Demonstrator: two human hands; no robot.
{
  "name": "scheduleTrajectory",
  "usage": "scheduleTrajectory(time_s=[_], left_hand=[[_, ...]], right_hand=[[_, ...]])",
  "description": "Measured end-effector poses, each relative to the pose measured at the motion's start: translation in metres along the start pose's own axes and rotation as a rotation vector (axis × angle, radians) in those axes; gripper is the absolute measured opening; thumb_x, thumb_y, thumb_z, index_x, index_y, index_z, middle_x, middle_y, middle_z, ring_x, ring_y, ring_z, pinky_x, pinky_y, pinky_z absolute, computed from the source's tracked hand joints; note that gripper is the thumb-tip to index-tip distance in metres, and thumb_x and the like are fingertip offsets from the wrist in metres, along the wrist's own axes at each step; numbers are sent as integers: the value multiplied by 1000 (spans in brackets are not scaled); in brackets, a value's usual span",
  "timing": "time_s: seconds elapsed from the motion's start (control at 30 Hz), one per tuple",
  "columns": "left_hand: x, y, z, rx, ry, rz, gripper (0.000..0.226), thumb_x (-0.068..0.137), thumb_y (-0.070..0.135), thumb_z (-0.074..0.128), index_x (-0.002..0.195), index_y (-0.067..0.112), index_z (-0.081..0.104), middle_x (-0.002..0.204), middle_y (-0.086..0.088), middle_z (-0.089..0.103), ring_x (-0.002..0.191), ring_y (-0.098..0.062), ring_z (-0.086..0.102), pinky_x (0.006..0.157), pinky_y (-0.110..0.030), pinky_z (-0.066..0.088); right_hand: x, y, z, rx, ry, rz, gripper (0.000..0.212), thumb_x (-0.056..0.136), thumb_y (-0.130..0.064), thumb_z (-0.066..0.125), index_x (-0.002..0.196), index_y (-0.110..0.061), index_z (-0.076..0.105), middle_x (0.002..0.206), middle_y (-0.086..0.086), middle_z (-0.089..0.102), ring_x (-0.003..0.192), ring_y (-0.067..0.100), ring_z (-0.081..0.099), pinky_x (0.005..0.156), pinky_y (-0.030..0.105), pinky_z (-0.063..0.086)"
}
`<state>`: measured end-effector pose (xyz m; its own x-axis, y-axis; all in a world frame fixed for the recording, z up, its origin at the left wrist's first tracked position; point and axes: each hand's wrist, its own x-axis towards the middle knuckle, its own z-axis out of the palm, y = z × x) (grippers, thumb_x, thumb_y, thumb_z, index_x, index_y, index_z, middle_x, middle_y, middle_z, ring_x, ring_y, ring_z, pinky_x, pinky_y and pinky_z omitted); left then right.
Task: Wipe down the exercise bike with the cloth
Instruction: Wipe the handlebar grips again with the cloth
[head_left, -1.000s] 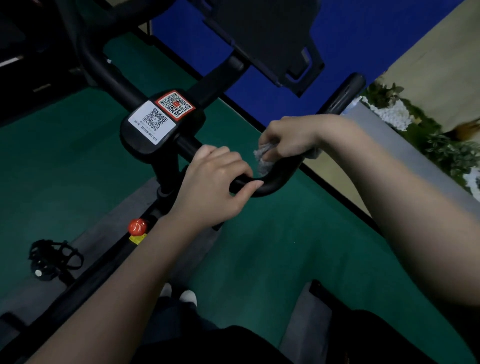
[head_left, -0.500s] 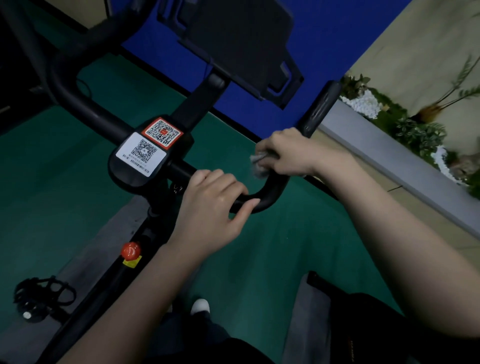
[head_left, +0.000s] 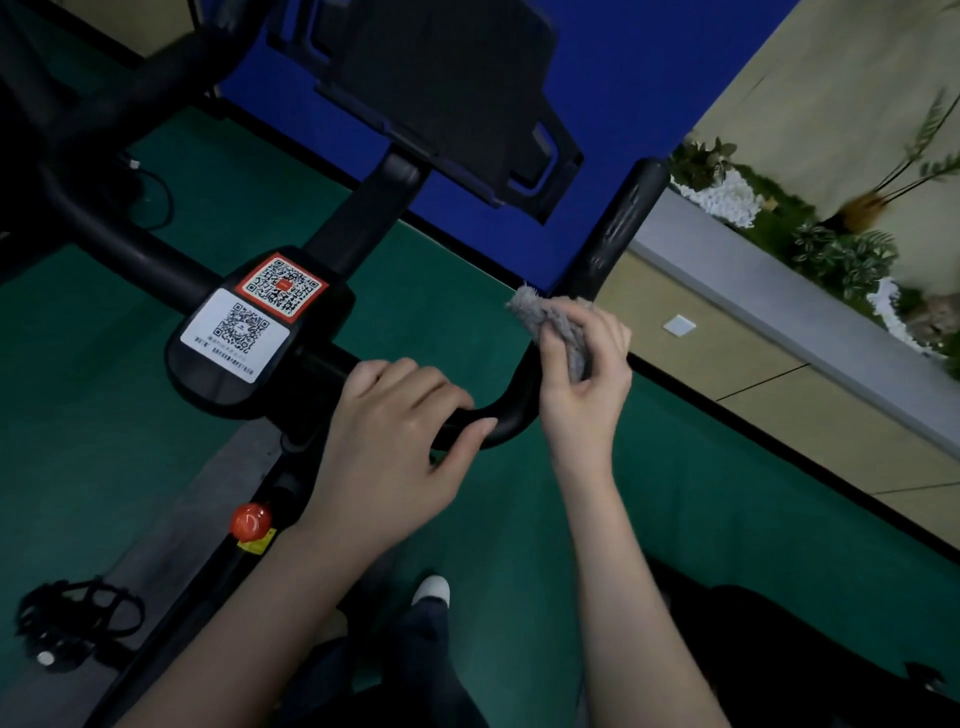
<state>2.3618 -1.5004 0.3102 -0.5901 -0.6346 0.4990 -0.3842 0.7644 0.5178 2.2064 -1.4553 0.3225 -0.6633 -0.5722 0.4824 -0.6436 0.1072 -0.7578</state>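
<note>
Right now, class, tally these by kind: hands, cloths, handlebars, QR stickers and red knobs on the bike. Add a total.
2 hands: left hand, right hand
1 cloth
1 handlebar
2 QR stickers: red sticker, white sticker
1 red knob
Total: 7

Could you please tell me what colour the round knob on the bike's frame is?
The knob is red; the head view shows it.

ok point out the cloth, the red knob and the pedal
grey cloth (head_left: 540, 314), head view, its fuzzy free end
red knob (head_left: 251, 520), head view, its round top
pedal (head_left: 60, 634), head view, its dark body
</note>
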Motion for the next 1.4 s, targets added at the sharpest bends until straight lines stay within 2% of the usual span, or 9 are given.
scheduleTrajectory(time_s=[0.1,0.3,0.5,0.63,0.77,0.93,1.13,1.3,1.4], left_hand=[[0,2,-1,8,-13,-8,30,91,39,54,81,15,70,78,6,63,74,-18,58,83,-29,33],[3,5,-5,31,-47,14,31,92,36,52,84,13,71,80,5,64,75,-19,58,83,-32,37],[24,28,6,69,-30,-59,32,92,34,53,105,11,71,87,-1,64,78,-22,59,71,-39,47],[34,42,19,52,-74,-110,37,92,38,50,112,13,68,89,0,64,76,-21,61,63,-36,51],[34,43,23,104,-77,-141,36,89,42,51,112,19,67,89,6,64,64,-15,62,48,-24,41],[34,42,26,121,-47,-133,33,89,42,53,112,23,66,90,10,62,58,-11,60,48,-18,32],[34,43,26,132,-37,-128,32,89,41,56,111,22,68,92,11,63,60,-9,60,50,-15,30],[33,42,27,140,-21,-132,31,89,42,56,111,23,68,91,11,63,58,-11,61,48,-17,35],[33,42,28,143,-14,-126,30,89,41,57,111,23,68,92,11,63,58,-12,62,47,-19,38]], right_hand=[[-4,1,-2,49,21,15,18,87,2,58,99,-7,68,101,0,61,106,22,51,95,22,39],[20,4,4,173,109,149,17,89,5,56,100,-3,65,106,15,57,107,30,53,96,32,43],[-9,0,8,432,223,310,24,94,-3,54,104,-24,60,118,19,57,115,28,56,101,35,46],[3,-2,10,540,315,423,23,95,-1,53,106,-20,59,114,14,61,106,19,60,93,26,49],[-27,-5,11,605,316,536,21,97,-10,53,115,-18,58,115,7,65,108,19,63,92,29,51],[-29,-2,14,734,302,790,23,98,-20,52,119,-12,56,116,18,65,110,35,61,99,52,47],[-3,9,12,1070,220,1086,25,98,-25,53,118,-12,61,111,17,68,98,30,66,94,46,51],[-9,9,10,1145,164,1137,22,97,-25,53,113,-13,61,98,12,69,91,26,67,82,39,55],[6,13,7,1142,158,1152,21,98,-20,51,116,-11,57,105,15,65,94,26,63,83,41,54]])
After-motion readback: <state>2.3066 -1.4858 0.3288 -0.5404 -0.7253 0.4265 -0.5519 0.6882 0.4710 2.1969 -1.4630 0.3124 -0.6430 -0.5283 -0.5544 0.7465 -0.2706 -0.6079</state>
